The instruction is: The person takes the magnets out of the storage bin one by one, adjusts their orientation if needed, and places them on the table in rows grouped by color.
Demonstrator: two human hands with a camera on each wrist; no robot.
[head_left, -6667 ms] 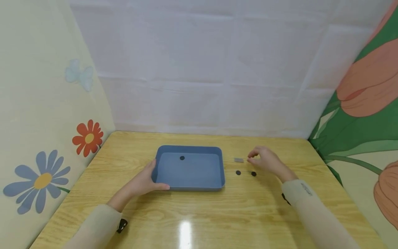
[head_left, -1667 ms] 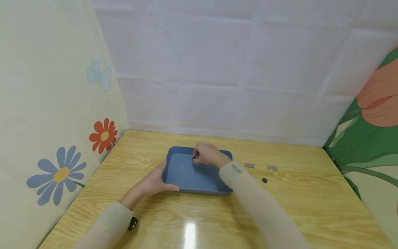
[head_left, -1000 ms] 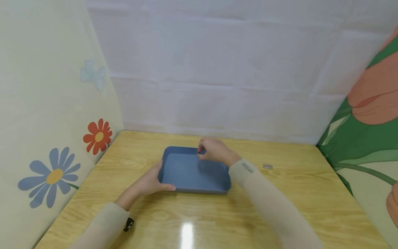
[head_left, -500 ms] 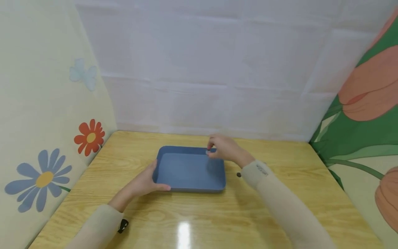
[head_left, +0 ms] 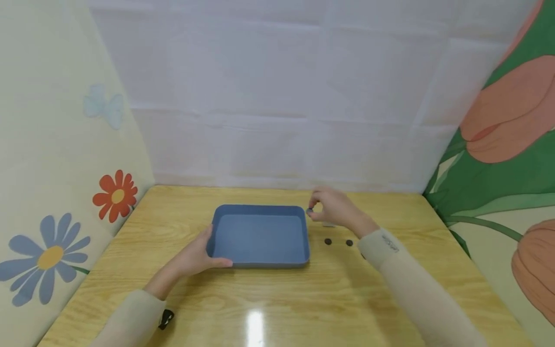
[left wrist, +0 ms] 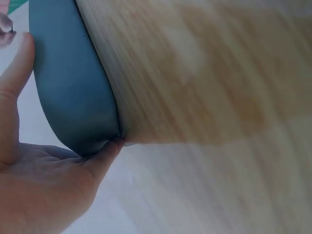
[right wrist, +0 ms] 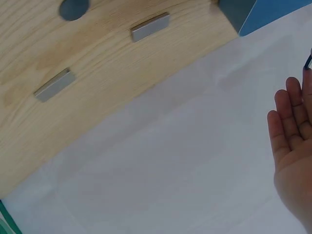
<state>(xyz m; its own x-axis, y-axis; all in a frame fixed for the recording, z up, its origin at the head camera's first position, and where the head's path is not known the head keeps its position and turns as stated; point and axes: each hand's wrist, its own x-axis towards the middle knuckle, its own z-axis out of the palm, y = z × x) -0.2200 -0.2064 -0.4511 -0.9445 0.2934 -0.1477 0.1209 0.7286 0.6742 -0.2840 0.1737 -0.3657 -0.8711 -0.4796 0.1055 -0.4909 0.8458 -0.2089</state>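
A shallow blue rectangular tray (head_left: 269, 265) lies on the table, nothing inside it. My left hand (head_left: 192, 253) grips its near left corner, the thumb along the front side and the fingers at the left side. The left wrist view shows the tray wall (left wrist: 73, 73) between thumb and fingers. Just past the tray's right rim, my right hand (head_left: 338, 209) pinches a small dark disc (head_left: 310, 211) between thumb and fingertips, raised over the table. In the right wrist view the hand (right wrist: 295, 141) is at the right edge, with only a sliver of the disc showing.
Two dark discs, one left (head_left: 328, 241) and one right (head_left: 349, 243), lie right of the tray. Two silver bars, one nearer the tray (right wrist: 151, 27) and one farther (right wrist: 54, 84), lie behind them, largely covered by the right hand in the head view. A white backdrop (head_left: 243, 144) stands behind the table.
The disc that lay in the tray is now in my right hand, which has moved right, out over the tray's rim. The left hand keeps its grip on the tray.
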